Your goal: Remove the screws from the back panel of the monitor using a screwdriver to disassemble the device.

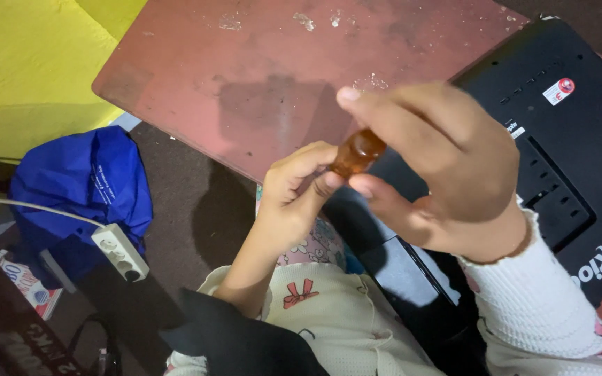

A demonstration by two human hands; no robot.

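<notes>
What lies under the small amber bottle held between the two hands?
Beneath the amber bottle are the edge of the reddish table and an upturned black laptop. The left hand and right hand cover the bottle's ends.

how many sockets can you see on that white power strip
3 sockets on the white power strip, lying by the blue bag on the floor: one near its upper end, one in the middle, one at the lower end. More may be hidden.

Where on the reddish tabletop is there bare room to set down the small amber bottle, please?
The worn reddish tabletop is bare from its rounded left corner to the upturned black laptop. It is crowded on the right, where the laptop lies and both hands hold the small amber bottle.
</notes>
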